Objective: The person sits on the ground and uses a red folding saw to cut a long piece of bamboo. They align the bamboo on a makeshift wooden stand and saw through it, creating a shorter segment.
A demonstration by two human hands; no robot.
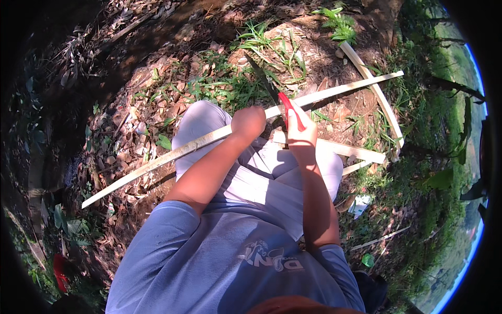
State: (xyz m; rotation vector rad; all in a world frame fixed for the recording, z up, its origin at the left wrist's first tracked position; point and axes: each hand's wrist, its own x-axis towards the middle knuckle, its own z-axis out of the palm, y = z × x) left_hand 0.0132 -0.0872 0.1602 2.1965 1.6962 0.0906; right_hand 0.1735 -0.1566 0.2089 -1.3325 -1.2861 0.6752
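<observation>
A long pale wooden strip (162, 158) slants across my lap, its left end low and its right end farther away. My left hand (248, 123) is closed around it above my left knee. In my right hand (301, 128) is the red handle of a handsaw (264, 77). Its dark, narrow blade points away and to the left, crossing the strip just right of my left hand. I cannot make out the teeth, nor whether the blade touches the strip.
A shorter pale strip (348, 149) lies by my right knee. Another curved strip (384, 107) rests on the ground at the far right, passing under the long one. Dry leaves (136, 128) and grass surround me. A white scrap (360, 205) lies at right, a red object (61, 272) at lower left.
</observation>
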